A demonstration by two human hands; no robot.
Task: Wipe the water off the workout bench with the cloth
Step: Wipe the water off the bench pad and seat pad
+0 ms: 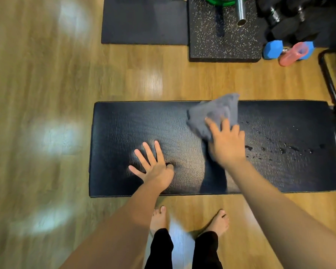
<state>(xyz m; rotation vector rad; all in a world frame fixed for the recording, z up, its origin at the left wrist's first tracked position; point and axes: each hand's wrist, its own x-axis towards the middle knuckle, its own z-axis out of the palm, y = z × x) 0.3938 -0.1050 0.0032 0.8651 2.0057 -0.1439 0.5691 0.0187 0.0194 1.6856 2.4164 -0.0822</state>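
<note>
The black padded workout bench (124,121) lies across the middle of the head view. My right hand (228,142) presses a grey cloth (215,111) flat on the bench top near its far edge, fingers spread over the cloth. Water drops (283,149) lie in a trail on the bench to the right of that hand. My left hand (153,166) rests palm down on the bench, fingers apart, holding nothing, to the left of the cloth.
My bare feet (219,222) stand on the wood floor in front of the bench. Beyond it lie a black mat (144,22), a speckled mat (221,43) with a barbell end, black dumbbells (291,22), a blue dumbbell (273,49) and a pink bottle (293,54).
</note>
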